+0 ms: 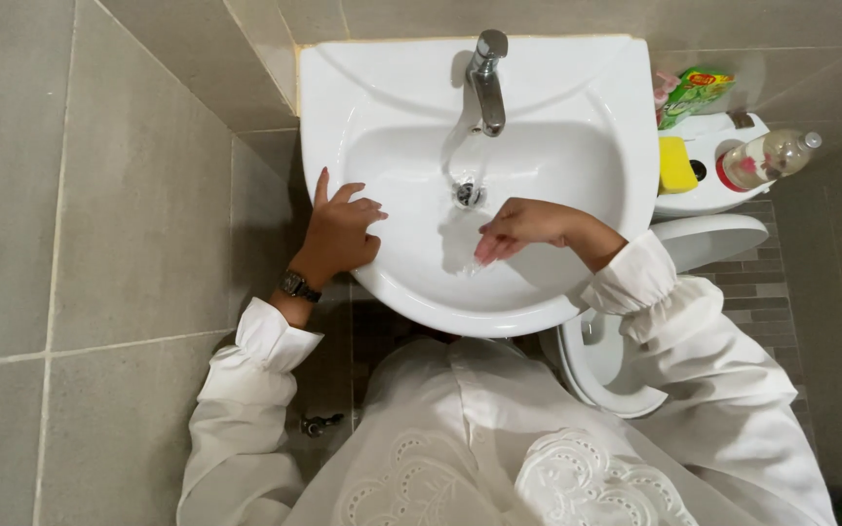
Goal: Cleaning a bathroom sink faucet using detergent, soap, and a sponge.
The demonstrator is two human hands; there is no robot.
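Resting flat on the white sink's (577, 107) left rim, the left hand (343, 234) grasps nothing — the right hand (518, 229), fingers loose and unclenched, dips inside the basin near the drain (467, 194).

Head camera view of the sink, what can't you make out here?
- Right hand: its palm side faces down into the basin, so anything under the fingers is hidden.
- Whether the tap is running: any stream is too faint against the white basin.
- Watch face: too small.
- Toilet bowl: mostly covered by the right sleeve.
- Left hand rests on the rim; its palm is hidden.
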